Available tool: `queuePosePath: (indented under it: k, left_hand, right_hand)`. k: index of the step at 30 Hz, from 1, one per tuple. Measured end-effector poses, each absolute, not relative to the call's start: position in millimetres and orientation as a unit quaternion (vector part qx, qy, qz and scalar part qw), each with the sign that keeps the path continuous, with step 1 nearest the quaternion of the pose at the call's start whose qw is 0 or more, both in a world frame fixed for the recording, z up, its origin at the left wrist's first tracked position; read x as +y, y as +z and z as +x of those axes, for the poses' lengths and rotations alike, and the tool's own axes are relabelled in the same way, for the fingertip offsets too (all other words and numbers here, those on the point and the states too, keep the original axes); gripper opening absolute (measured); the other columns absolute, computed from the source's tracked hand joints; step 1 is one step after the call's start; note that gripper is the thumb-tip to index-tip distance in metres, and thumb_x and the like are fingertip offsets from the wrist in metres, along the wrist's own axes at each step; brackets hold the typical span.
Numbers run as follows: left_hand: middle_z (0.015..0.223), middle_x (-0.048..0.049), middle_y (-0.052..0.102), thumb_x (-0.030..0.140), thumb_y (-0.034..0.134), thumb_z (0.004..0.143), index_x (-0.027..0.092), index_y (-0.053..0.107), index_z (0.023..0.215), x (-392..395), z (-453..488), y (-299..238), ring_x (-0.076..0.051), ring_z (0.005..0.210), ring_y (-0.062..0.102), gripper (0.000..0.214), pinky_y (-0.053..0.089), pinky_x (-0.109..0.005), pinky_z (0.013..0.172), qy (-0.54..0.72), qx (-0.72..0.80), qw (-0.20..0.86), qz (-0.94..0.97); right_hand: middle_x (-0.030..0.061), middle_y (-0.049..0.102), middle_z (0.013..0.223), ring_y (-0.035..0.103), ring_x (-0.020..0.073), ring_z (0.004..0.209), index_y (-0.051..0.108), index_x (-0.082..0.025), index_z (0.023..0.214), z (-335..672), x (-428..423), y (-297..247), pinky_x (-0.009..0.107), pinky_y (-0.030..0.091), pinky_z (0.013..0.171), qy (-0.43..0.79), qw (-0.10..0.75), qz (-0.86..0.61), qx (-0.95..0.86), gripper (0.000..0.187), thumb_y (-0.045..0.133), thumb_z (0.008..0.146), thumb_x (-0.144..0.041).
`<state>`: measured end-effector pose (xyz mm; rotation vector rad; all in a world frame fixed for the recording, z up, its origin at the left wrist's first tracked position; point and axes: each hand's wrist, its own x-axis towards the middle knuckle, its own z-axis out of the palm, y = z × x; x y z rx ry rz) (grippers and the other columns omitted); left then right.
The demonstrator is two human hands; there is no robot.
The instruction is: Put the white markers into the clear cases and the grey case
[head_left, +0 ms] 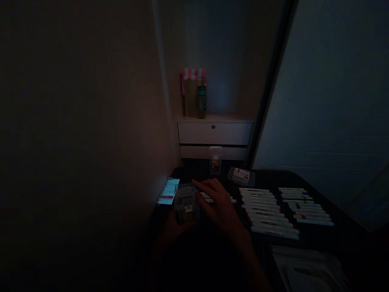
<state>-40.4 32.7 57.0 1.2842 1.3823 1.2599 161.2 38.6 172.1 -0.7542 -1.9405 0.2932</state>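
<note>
One View, From Your Head

Your camera looks forward and down over the near edge of the tabletop (pixel 269 178), closer to its left edge than its right. Your left hand (pixel 176 228) and right hand (pixel 219 202) show close; the drawers (pixel 196 133) beyond the far edge, farther off.

Your left hand (pixel 175 228), one: low, curved upward in a cupped hold, thumb and fingers parted; its wrist and forearm sink into shadow. Your right hand (pixel 216 199), one: higher, back of the hand uppermost, fingers reaching leftward and nearly straight, thumb beneath them. Your right forearm (pixel 243 243), one: bare, slanting up and leftward from the bottom edge, wrist slightly bent.
</note>
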Motion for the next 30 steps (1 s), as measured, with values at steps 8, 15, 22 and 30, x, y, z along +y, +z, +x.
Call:
queuePosePath:
  k: [8,15,22,30]
  left_hand:
    - [0.112,-0.0148,0.08,0.031,0.095,0.051,0.015,0.069,0.113,31.6,-38.0,61.7,-0.037,0.107,0.075,0.069,0.058,-0.047,0.095,0.514,0.55,0.429,0.499]
    - [0.107,-0.013,0.081,0.032,0.094,0.051,0.015,0.069,0.11,29.7,-36.3,66.9,-0.037,0.104,0.076,0.067,0.059,-0.047,0.093,0.512,0.547,0.441,0.494]
    - [0.109,-0.0114,0.081,0.031,0.094,0.052,0.017,0.069,0.109,29.8,-36.1,66.4,-0.035,0.105,0.075,0.064,0.06,-0.047,0.094,0.509,0.56,0.431,0.491]
    - [0.11,-0.0118,0.081,0.032,0.096,0.053,0.017,0.069,0.112,30.9,-37.8,62.0,-0.035,0.104,0.076,0.067,0.061,-0.046,0.093,0.503,0.56,0.439,0.491]
  right_hand:
    - [0.007,0.07,0.115,0.061,0.0231,0.109,0.069,-0.026,0.134,156.6,42.3,165.3,0.041,0.051,0.098,0.134,0.472,-0.331,-0.806,0.039,0.062,0.097,-0.015]
    - [0.0055,0.07,0.108,0.064,0.0211,0.105,0.078,-0.025,0.11,154.5,44.7,163.4,0.037,0.052,0.094,0.157,0.479,-0.337,-0.795,0.027,0.063,0.094,-0.011]
    - [0.0054,0.07,0.107,0.066,0.0207,0.104,0.079,-0.025,0.106,154.8,46.4,161.6,0.035,0.052,0.093,0.164,0.488,-0.34,-0.787,0.022,0.064,0.095,-0.013]
    - [0.0053,0.073,0.107,0.067,0.0199,0.103,0.076,-0.025,0.109,156.6,49.8,163.6,0.034,0.052,0.093,0.176,0.533,-0.344,-0.753,0.02,0.059,0.1,-0.021]
